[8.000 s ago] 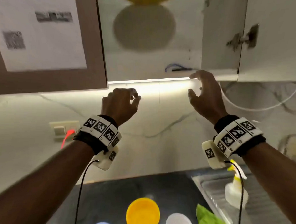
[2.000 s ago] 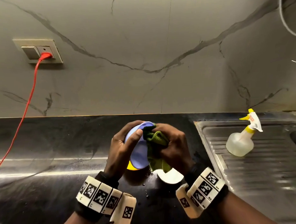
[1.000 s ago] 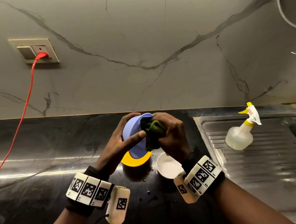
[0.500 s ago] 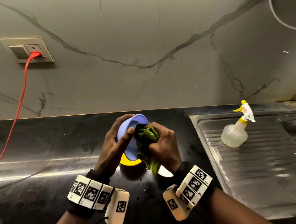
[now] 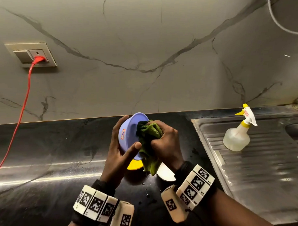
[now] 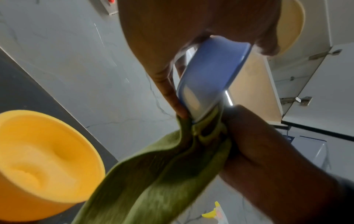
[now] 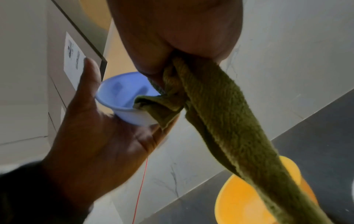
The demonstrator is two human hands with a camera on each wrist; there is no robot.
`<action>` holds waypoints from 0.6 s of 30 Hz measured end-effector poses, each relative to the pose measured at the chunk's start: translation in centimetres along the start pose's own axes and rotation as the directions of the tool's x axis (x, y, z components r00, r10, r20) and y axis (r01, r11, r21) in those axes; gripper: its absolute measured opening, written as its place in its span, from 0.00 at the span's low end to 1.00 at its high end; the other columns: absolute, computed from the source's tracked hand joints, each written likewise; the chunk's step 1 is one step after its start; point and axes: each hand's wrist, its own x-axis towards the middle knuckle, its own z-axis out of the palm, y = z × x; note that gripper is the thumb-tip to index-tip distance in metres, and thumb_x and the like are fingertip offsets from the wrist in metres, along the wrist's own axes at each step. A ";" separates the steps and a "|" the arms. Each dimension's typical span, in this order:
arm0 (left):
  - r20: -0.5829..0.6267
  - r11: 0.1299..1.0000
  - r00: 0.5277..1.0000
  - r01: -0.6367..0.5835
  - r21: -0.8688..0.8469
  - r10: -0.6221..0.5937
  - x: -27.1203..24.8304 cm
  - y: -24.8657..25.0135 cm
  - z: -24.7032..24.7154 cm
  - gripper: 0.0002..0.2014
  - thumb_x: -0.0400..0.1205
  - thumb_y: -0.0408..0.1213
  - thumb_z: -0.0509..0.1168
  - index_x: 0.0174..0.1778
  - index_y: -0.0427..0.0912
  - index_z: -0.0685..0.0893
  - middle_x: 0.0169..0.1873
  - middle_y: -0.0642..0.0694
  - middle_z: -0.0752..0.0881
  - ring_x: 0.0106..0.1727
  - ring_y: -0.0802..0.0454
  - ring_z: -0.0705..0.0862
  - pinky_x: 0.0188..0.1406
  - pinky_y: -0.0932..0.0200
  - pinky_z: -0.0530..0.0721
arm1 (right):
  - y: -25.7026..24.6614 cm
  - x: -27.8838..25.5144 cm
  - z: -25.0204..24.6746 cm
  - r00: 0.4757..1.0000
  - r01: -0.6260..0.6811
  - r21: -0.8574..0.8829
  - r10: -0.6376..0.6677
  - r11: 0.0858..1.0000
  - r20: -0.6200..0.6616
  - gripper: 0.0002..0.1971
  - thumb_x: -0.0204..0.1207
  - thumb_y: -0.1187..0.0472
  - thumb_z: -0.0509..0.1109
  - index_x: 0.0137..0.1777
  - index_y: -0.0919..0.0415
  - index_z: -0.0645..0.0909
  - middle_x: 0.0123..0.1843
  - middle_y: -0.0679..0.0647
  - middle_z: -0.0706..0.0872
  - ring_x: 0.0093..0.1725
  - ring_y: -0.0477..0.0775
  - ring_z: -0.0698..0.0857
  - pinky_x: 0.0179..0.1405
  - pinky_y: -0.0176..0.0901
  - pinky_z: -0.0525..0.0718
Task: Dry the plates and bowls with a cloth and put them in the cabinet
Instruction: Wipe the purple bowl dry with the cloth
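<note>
My left hand (image 5: 120, 147) grips a small blue bowl (image 5: 128, 135) tilted on its side above the black counter, thumb over its lower rim. My right hand (image 5: 162, 142) clutches a bunched green cloth (image 5: 148, 146) and pushes it into the bowl's opening. The left wrist view shows the blue bowl (image 6: 212, 78) from outside with the green cloth (image 6: 162, 174) hanging below it. In the right wrist view the cloth (image 7: 220, 121) enters the bowl (image 7: 122, 97). A yellow bowl (image 5: 133, 165) and a white bowl (image 5: 165, 173) sit on the counter under my hands, mostly hidden.
A spray bottle (image 5: 237, 136) stands on the steel sink drainboard (image 5: 265, 168) to the right. A red cable (image 5: 21, 114) runs from the wall socket (image 5: 33, 56) down to the left. Water drops lie on the black counter (image 5: 53, 158). An open cabinet (image 6: 296, 68) hangs overhead.
Eight seconds ago both hands were up at the cabinet, holding nothing. Over the last two seconds the cloth has kept rubbing inside the blue bowl, which has turned a little in my left hand.
</note>
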 end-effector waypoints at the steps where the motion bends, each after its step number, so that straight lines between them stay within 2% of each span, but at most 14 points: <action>1: -0.019 1.000 1.000 -0.008 -0.004 0.008 0.1 0.1 0.0 0.50 0.65 0.70 0.74 0.79 0.49 0.68 0.70 0.52 0.80 0.70 0.52 0.82 0.59 0.63 0.83 | -0.2 -0.4 0.1 1.000 -0.001 0.010 0.001 1.000 0.019 0.19 0.57 0.74 0.65 0.46 0.58 0.89 0.41 0.46 0.91 0.42 0.44 0.89 0.43 0.41 0.87; 3: -0.024 1.000 1.000 -0.008 -0.008 0.007 0.4 0.5 -0.2 0.49 0.65 0.71 0.74 0.76 0.45 0.72 0.67 0.49 0.82 0.67 0.51 0.83 0.57 0.63 0.84 | -0.2 -1.0 0.5 0.999 -0.007 0.021 0.006 1.000 0.051 0.19 0.58 0.73 0.67 0.47 0.60 0.89 0.43 0.49 0.92 0.45 0.46 0.89 0.45 0.41 0.87; 5: 0.022 1.000 1.000 0.001 0.006 -0.001 0.9 1.1 -0.5 0.46 0.66 0.69 0.75 0.74 0.44 0.75 0.66 0.50 0.84 0.65 0.51 0.85 0.57 0.62 0.85 | 0.2 -1.1 0.5 1.000 0.006 -0.014 -0.005 1.000 0.030 0.18 0.58 0.73 0.71 0.49 0.61 0.89 0.46 0.51 0.91 0.46 0.47 0.89 0.47 0.40 0.86; 7: 0.081 1.000 0.997 -0.007 0.028 0.005 1.1 1.7 -0.8 0.43 0.68 0.67 0.75 0.73 0.44 0.76 0.65 0.52 0.85 0.64 0.52 0.86 0.56 0.63 0.84 | 0.4 -0.5 0.1 0.998 0.069 -0.056 -0.069 0.996 0.002 0.17 0.57 0.74 0.73 0.47 0.64 0.89 0.46 0.53 0.90 0.46 0.48 0.88 0.47 0.37 0.83; 10: 0.094 0.999 0.996 -0.017 0.035 0.013 1.1 2.0 -0.8 0.40 0.69 0.65 0.75 0.70 0.43 0.78 0.63 0.52 0.86 0.62 0.54 0.86 0.56 0.64 0.83 | -0.3 0.6 -0.5 0.980 0.195 -0.085 -0.192 0.977 0.043 0.12 0.61 0.67 0.69 0.44 0.66 0.87 0.46 0.57 0.88 0.46 0.49 0.86 0.46 0.35 0.82; 12: 0.074 0.999 0.997 0.008 0.031 -0.010 1.0 1.8 -0.9 0.37 0.68 0.62 0.75 0.68 0.43 0.79 0.61 0.49 0.87 0.61 0.52 0.86 0.57 0.60 0.83 | -0.4 0.7 -0.6 0.966 0.252 -0.095 -0.244 0.963 0.090 0.14 0.63 0.62 0.67 0.46 0.67 0.88 0.48 0.58 0.88 0.47 0.48 0.85 0.48 0.34 0.82; 13: 0.075 0.999 0.997 0.025 0.037 -0.028 1.0 1.7 -1.1 0.36 0.68 0.61 0.75 0.67 0.44 0.80 0.60 0.48 0.87 0.61 0.51 0.86 0.58 0.57 0.83 | -0.3 0.5 -0.5 0.965 0.252 -0.090 -0.244 0.963 0.098 0.16 0.62 0.61 0.66 0.47 0.67 0.88 0.48 0.57 0.88 0.48 0.48 0.86 0.49 0.35 0.82; 15: 0.109 0.997 0.992 0.054 0.054 -0.060 0.9 1.4 -1.5 0.39 0.67 0.66 0.75 0.69 0.47 0.78 0.61 0.48 0.86 0.61 0.49 0.86 0.59 0.53 0.84 | 0.3 -0.1 0.0 0.981 0.187 -0.059 -0.183 0.981 0.063 0.17 0.60 0.64 0.66 0.48 0.66 0.88 0.48 0.56 0.89 0.48 0.49 0.87 0.49 0.42 0.85; 18: 0.121 0.999 0.992 0.038 0.025 -0.041 0.4 0.9 -1.5 0.47 0.65 0.68 0.76 0.77 0.51 0.69 0.67 0.52 0.82 0.66 0.51 0.85 0.59 0.60 0.84 | 0.8 -0.7 0.8 0.999 0.018 -0.011 -0.017 1.000 0.027 0.18 0.57 0.73 0.67 0.47 0.63 0.89 0.44 0.52 0.91 0.45 0.51 0.89 0.46 0.50 0.86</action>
